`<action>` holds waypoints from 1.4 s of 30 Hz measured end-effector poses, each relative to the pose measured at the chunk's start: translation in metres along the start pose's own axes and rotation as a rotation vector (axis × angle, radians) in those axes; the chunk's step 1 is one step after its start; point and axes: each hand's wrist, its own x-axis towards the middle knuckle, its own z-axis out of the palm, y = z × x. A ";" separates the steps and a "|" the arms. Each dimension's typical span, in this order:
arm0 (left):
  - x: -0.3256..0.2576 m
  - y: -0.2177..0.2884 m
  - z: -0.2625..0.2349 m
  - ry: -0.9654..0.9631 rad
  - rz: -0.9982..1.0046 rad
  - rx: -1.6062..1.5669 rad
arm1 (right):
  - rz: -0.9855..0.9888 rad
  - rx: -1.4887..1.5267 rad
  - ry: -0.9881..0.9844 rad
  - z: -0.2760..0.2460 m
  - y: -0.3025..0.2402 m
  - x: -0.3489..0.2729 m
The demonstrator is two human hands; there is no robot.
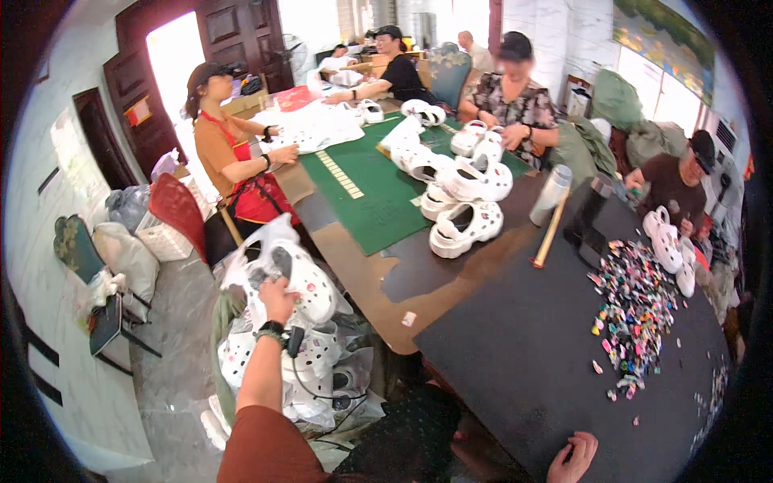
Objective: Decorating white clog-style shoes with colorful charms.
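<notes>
Our left hand [278, 301] grips white clogs [312, 286] in a thin clear bag [236, 274], atop wrapped clogs [310, 362] just below it; we cannot tell whether fingers pinch plastic or shoe. Our right hand [573, 459], loosely curled, nothing visible in it, lies at the black tabletop [499, 362]; colourful charms [636, 322] lie well ahead of it. Pinched plastic could tear, dropping the clogs; the black cable [322, 396] below our left wrist could snag.

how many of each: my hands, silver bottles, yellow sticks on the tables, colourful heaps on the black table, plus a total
Bare hands (left hand, right hand): 2
Silver cylindrical bottle: 1
Slim pale-yellow stick: 1
Multicoloured heap of tiny pieces: 1
Total: 5
White perforated clogs: too overlapped to count, left out
</notes>
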 end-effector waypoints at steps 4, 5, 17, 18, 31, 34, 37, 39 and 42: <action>0.006 -0.019 -0.033 0.241 0.217 -0.124 | 0.033 0.067 0.035 0.020 0.020 -0.008; 0.007 -0.007 -0.042 0.205 0.159 -0.131 | 0.104 0.088 0.015 0.019 0.021 -0.009; 0.012 0.251 -0.255 -0.173 0.894 -0.450 | -0.013 0.102 0.163 0.012 0.019 -0.008; 0.005 0.271 -0.256 -0.199 1.016 -0.430 | 0.002 0.088 0.170 0.013 0.020 -0.010; -0.112 0.426 -0.224 -0.475 1.937 -0.429 | -0.045 0.165 0.134 0.014 0.033 -0.016; -0.112 0.420 -0.226 -0.388 1.764 -0.466 | -0.087 0.092 0.091 0.011 0.043 -0.014; -0.116 0.407 -0.224 -0.404 1.694 -0.416 | 0.468 0.568 0.321 0.004 0.049 -0.009; -0.120 0.393 -0.220 -0.408 1.599 -0.429 | 0.359 0.499 0.433 -0.015 0.055 0.005; -0.126 0.375 -0.208 -0.412 1.354 -0.549 | 0.210 0.440 0.284 -0.047 0.044 0.030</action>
